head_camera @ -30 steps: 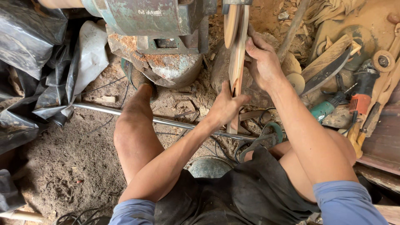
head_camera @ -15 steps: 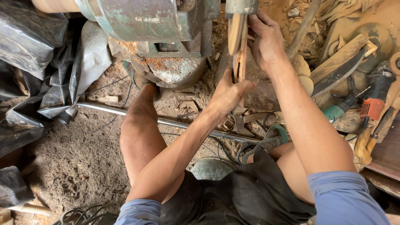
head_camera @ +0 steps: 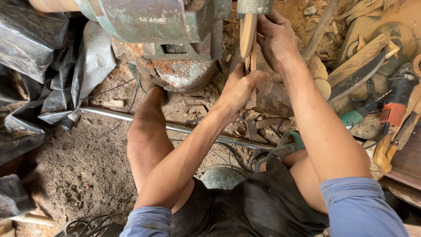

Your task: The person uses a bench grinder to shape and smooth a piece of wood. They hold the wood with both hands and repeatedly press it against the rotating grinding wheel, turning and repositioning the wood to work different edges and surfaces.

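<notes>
Head view, single frame. Wooden piece (head_camera: 248, 33), flat and pale, stands on edge at upper centre of the frame, its top under a grey metal fitting (head_camera: 254, 6) of the green machine (head_camera: 153, 19).

Left hand (head_camera: 239, 87): closed around the lower part of the wooden piece, thumb lying across to the right, wrist low.

Right hand (head_camera: 276, 37): fingers wrapped on the upper part of the same piece from the right side, close beneath the metal fitting.

Surroundings: black plastic sheet (head_camera: 30, 74) at left; steel pipe (head_camera: 175, 127) running across the sawdust floor (head_camera: 74, 166), under the person's bare knee; scissors (head_camera: 280, 149) with green handles at centre right; curved blade (head_camera: 357, 77), green drill (head_camera: 355, 117) and orange power tool (head_camera: 394, 112) at right; round metal lid (head_camera: 221, 177) between the legs.

Handling note, as judgement: both grips look firm and spread along the piece, which suits steady feeding. Keeping the piece square to the fitting, pressure even, and the right fingers clear of the machine head would serve best. Whether the machine is running cannot be told.
</notes>
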